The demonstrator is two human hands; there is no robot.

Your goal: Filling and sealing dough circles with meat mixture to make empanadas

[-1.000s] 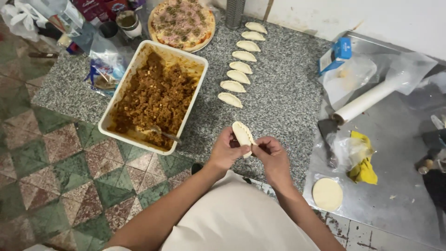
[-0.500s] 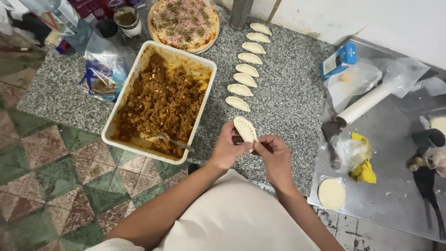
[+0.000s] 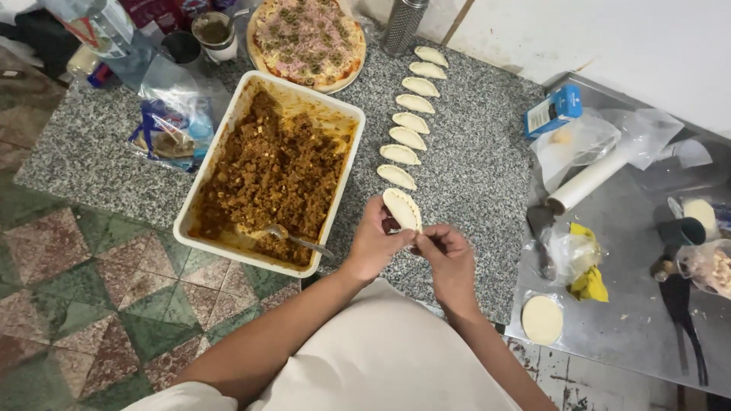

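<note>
While pinching along the curved seam, both hands up over the near edge of the granite counter (image 3: 472, 183): left hand (image 3: 373, 245) cupped shut around a folded dough turnover (image 3: 401, 208), right hand (image 3: 449, 257) closed on its lower edge with fingertips crimping. Held just above the stone, right beside the white baking dish (image 3: 190, 221) of brown meat filling (image 3: 274, 171), fork (image 3: 293, 239) lying in it. Seven sealed turnovers (image 3: 411, 120) already lined up in a row running away toward the pizza (image 3: 306, 30). Plenty of filling left, by the look of it, and a bare dough disc (image 3: 542, 320) waiting on the metal tray (image 3: 609, 350) to the right. So, well under way, far from finished. Against half a second back: same grip, same row, turnover at much the same spot, the camera shifted only slightly.
</note>
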